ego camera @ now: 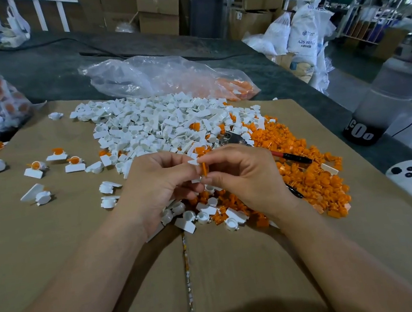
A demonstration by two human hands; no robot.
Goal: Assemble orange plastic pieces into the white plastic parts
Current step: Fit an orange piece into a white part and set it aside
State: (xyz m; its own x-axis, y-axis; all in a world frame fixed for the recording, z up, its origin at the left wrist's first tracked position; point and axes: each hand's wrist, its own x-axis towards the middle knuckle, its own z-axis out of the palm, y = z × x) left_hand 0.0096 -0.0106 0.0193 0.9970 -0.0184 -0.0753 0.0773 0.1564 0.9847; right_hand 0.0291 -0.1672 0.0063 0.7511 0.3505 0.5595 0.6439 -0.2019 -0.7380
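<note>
Orange piece (204, 169), pinched upright in the right hand (240, 177), meets the white part (193, 162) gripped by the left hand (157, 184) above the mixed pile (149, 121) on cardboard (55, 237), so the fitting step seems underway and next needs a straight, firm push.

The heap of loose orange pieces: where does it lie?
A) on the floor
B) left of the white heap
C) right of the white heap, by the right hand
C: the orange heap spreads on the cardboard right of the white heap, just beyond the right hand.
</note>
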